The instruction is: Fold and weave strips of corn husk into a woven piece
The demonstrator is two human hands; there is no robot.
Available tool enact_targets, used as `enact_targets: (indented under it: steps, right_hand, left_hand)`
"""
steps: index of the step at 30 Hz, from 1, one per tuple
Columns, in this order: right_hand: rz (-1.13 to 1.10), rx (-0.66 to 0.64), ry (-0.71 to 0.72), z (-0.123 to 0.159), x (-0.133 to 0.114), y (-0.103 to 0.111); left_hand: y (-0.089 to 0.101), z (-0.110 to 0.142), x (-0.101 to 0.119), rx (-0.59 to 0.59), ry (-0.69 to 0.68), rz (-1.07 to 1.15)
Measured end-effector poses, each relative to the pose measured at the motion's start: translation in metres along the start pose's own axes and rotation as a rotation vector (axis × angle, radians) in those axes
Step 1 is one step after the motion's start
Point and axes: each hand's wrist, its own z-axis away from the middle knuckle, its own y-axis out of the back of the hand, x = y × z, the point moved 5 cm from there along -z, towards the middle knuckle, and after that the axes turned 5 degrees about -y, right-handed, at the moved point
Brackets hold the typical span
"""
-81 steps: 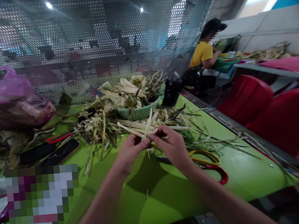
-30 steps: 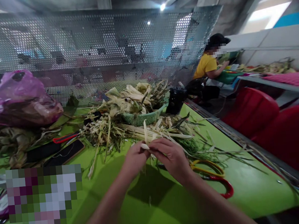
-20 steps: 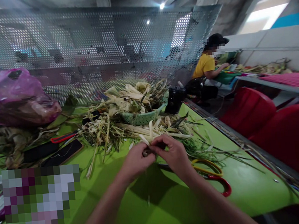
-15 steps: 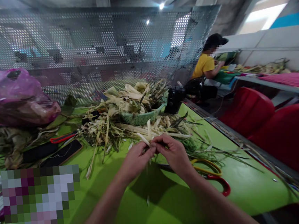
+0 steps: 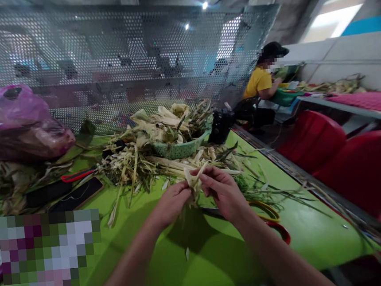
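Observation:
Pale husk strips (image 5: 195,183) are pinched between my two hands above the green table. My left hand (image 5: 171,201) grips their lower left side, thumb against fingers. From the right, my right hand (image 5: 222,192) holds a strip end between thumb and fingertips. Strip ends stick up and cross above the fingers, and thin fibres hang below. Scissors with a yellow and a red handle (image 5: 281,230) lie beneath my right wrist, partly covered by it. Straight ahead, a green basket (image 5: 178,151) is heaped with dried husks (image 5: 162,126).
Loose husk scraps (image 5: 129,166) surround the basket. At left are a pink plastic bag (image 5: 24,117), a red-handled tool (image 5: 76,175) and a dark phone-like slab (image 5: 77,195). A perforated metal screen (image 5: 103,57) stands behind. At right, a person in yellow (image 5: 258,81) sits beyond red chairs (image 5: 313,136).
My right hand has shifted slightly right and turned, drawing a strip end across to the right. The strips that stood upright now cross. My left hand keeps its grip.

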Motion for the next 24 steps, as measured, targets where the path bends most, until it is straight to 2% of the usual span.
enact_targets:
  steps: [6,9,11,14,16,20,24]
  right_hand:
    - [-0.079,-0.057,0.034,0.002,-0.005,-0.004]
    - [-0.006,-0.084,0.075,0.004,-0.007,-0.006]
    - [0.118,-0.121,0.123,0.006,-0.01,-0.008]
    - [0.416,-0.187,0.223,0.007,-0.014,-0.013]
    - [0.571,-0.179,0.259,0.007,-0.014,-0.013]
    - [0.678,-0.132,0.264,0.004,-0.012,-0.009]
    - [0.75,-0.136,0.348,0.006,-0.016,-0.01]
  left_hand:
    - [0.003,0.0,-0.016,0.094,0.157,0.211]
    - [0.005,0.002,-0.023,0.156,0.231,0.257]
    - [0.006,0.003,-0.023,0.145,0.215,0.264]
    - [0.006,0.001,-0.02,0.083,0.136,0.156]
    - [0.009,0.0,-0.019,0.092,0.114,-0.001]
    - [0.015,-0.001,-0.013,0.14,0.048,-0.283]
    - [0.015,0.0,-0.008,0.098,0.035,-0.301]
